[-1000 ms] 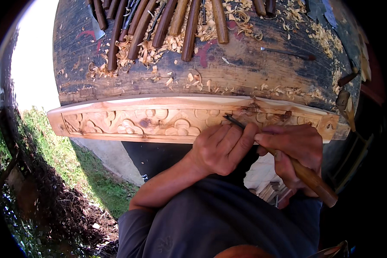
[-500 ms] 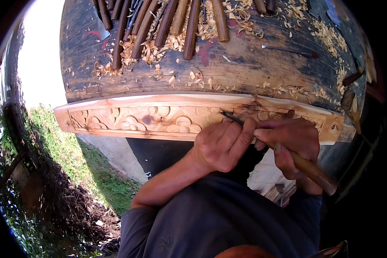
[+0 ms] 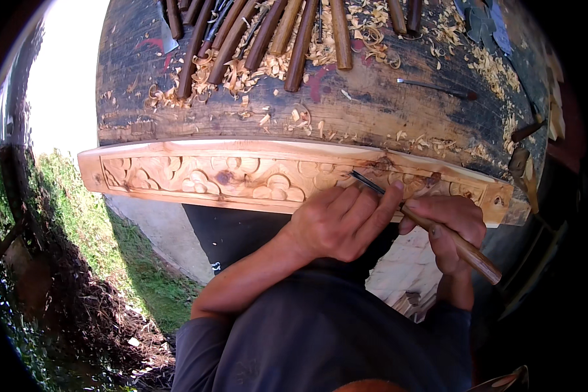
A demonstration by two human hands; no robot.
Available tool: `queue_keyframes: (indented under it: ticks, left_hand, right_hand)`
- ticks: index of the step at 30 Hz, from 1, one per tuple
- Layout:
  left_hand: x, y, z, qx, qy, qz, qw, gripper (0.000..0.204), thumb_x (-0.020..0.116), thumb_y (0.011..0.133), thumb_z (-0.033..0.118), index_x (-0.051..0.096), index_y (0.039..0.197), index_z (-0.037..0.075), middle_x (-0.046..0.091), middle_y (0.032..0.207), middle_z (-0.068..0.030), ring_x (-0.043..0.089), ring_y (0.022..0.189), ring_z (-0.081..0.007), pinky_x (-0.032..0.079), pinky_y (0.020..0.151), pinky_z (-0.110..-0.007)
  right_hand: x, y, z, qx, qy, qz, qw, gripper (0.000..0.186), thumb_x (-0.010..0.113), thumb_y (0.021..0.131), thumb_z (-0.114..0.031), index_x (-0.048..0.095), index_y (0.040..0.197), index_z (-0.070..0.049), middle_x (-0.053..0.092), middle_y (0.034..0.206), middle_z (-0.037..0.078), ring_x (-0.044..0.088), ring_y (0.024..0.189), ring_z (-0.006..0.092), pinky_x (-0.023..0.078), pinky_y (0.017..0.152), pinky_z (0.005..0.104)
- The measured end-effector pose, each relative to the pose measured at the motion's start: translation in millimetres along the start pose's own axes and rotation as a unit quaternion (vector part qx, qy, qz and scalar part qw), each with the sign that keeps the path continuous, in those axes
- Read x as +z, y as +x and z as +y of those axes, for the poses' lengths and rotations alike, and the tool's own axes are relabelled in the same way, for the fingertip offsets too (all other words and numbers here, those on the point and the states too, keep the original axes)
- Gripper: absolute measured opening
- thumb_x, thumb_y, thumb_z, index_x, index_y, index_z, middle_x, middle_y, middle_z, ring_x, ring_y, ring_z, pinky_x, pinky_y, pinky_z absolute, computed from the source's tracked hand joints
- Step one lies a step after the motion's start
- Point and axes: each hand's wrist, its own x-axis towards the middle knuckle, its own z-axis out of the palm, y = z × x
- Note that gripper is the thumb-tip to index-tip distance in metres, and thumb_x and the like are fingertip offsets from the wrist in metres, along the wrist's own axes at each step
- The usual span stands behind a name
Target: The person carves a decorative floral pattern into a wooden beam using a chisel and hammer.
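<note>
A long wooden board (image 3: 121, 193) with carved leaf and petal shapes in relief lies along the bench's near edge. Over its right half, my right hand (image 3: 456, 222) is wrapped around the brown wooden handle of a carving chisel (image 3: 475, 256), whose butt slants down to the right. The fingers of my left hand (image 3: 336, 222) close around the dark metal blade, low over the board's near edge. Its tip points up and left, at the carved surface just right of the middle. Whether the tip touches the wood I cannot tell. Both hands partly hide the carving beneath them.
Several wood-handled chisels (image 3: 300, 55) lie among curled shavings at the far side of the dark, worn workbench (image 3: 130, 117). A slim tool (image 3: 438, 87) rests alone on the right. By the right edge is a mallet-like wooden piece (image 3: 519, 163). Grass (image 3: 137, 261) shows at lower left.
Both hands and the chisel have shifted a little to the right along the board. The blade tip sits farther right, and more of the blade shows beyond my left fingers.
</note>
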Motion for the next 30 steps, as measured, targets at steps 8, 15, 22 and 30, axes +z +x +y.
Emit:
queue_keyframes:
  ticks: [8,15,22,30]
  left_hand:
    - [3,-4,0,-0.003,-0.008,0.012,1.000,0.062,0.075,0.078,0.006,0.078,0.139,-0.008,0.063,0.085,-0.0027,0.060,0.065,-0.0119,0.047,0.054,-0.028]
    - [3,-4,1,-0.014,-0.002,0.020,1.000,0.051,0.077,0.084,0.005,0.079,0.133,-0.010,0.073,0.094,-0.0090,0.064,0.068,-0.0143,0.051,0.055,-0.029]
    - [4,-5,1,-0.034,-0.012,0.028,0.999,0.047,0.074,0.086,0.000,0.079,0.132,-0.012,0.077,0.099,-0.0116,0.067,0.068,-0.0149,0.052,0.055,-0.029]
    - [3,-5,0,-0.046,-0.015,0.034,0.998,0.039,0.074,0.094,-0.004,0.077,0.130,-0.015,0.081,0.107,-0.0132,0.068,0.068,-0.0145,0.052,0.054,-0.029]
  right_hand:
    - [-8,19,-8,-0.048,-0.092,-0.062,0.993,0.032,0.066,0.104,-0.016,0.081,0.121,0.007,0.081,0.084,0.017,0.082,0.071,0.0300,0.068,0.068,0.0425]
    - [-14,36,-15,-0.069,-0.116,-0.097,0.986,0.031,0.072,0.090,-0.004,0.082,0.117,0.007,0.078,0.080,0.018,0.080,0.067,0.0321,0.066,0.064,0.0432]
    - [-14,52,-21,-0.086,-0.127,-0.113,0.982,0.036,0.079,0.078,0.003,0.083,0.114,0.008,0.078,0.080,0.019,0.079,0.066,0.0339,0.064,0.059,0.0440]
    - [-16,74,-43,-0.049,-0.158,-0.162,0.973,0.036,0.083,0.078,0.003,0.082,0.113,0.004,0.080,0.081,0.017,0.080,0.067,0.0330,0.064,0.060,0.0425]
